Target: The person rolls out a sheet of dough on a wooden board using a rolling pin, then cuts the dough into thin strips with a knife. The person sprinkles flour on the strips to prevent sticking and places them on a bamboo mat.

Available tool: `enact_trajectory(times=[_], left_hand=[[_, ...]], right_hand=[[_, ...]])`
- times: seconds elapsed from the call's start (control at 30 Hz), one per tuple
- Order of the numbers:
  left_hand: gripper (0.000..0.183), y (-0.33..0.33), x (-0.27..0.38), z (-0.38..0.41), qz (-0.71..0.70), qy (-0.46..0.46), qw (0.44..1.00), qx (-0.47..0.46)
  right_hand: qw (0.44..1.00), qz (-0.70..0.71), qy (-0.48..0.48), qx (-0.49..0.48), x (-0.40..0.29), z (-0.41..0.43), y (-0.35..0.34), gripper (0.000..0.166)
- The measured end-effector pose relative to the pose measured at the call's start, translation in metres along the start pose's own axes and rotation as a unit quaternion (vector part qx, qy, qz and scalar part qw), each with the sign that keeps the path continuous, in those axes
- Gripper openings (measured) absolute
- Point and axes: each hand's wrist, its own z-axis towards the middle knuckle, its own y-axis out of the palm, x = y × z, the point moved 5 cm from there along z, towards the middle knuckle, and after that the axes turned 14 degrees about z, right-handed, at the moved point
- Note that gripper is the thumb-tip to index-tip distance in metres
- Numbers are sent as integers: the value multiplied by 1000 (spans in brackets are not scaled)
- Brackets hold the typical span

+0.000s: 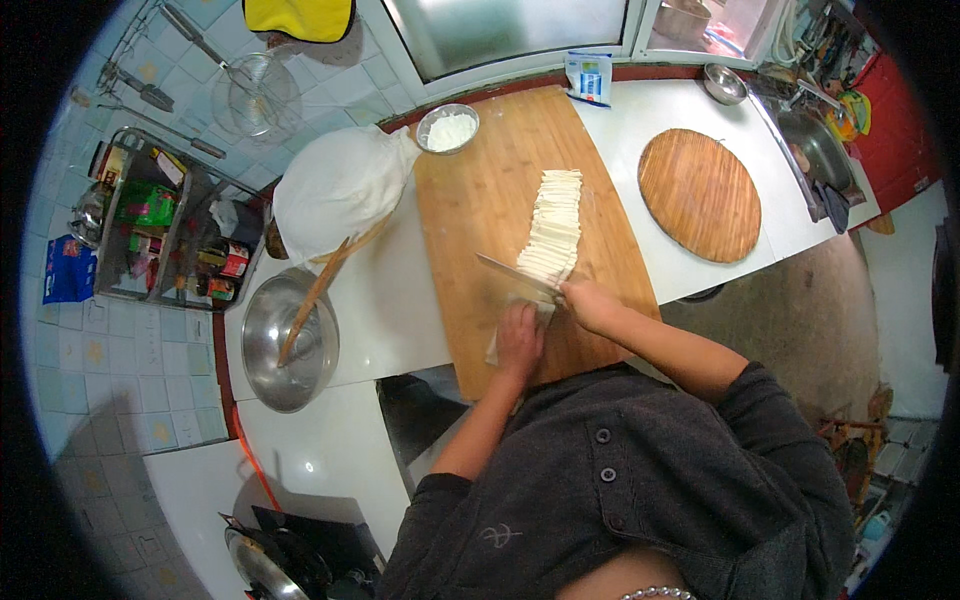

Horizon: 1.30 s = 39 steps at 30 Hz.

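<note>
My right hand [590,304] grips the handle of a kitchen knife [516,273], its blade pointing left across the near end of a row of cut dough strips [553,225]. Close below the blade, my left hand [520,335] rests with fingers together on a folded sheet of dough [545,315], which shows on both sides of the hand. Everything lies on a large wooden board [480,217]. The strips run away from me in a slightly curved row. Where exactly the blade's edge meets the dough is hard to see.
A glass bowl of white flour [450,131] stands at the board's far left corner. Left of the board are a cloth-covered round container [341,191] and a steel bowl [285,375] with a wooden rolling pin [311,304]. To the right lies a round wooden lid [700,195], before a sink [816,146].
</note>
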Motion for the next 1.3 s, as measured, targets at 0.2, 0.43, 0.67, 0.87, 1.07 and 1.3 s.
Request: enact_trajectory(times=[0.2, 0.43, 0.67, 0.87, 1.07, 1.3], left_hand=[[46, -3, 3, -7, 16, -23, 999, -16], [46, -6, 3, -4, -3, 0, 1000, -22], [47, -10, -5, -17, 0, -13, 1000, -11], [46, -6, -5, -18, 14, 0, 1000, -9], [45, -16, -5, -13, 0, 21, 1000, 16], [40, -24, -3, -22, -3, 6, 1000, 6]], right_hand=[[981, -81, 98, -145, -32, -27, -28, 17], [993, -52, 85, -70, -33, -7, -5, 18], [989, -58, 78, -113, -39, -27, -23, 17], [988, -57, 104, -98, -31, -21, 5, 17], [997, 21, 74, -8, -30, -13, 2, 15], [984, -75, 108, -123, -58, -40, -14, 16]])
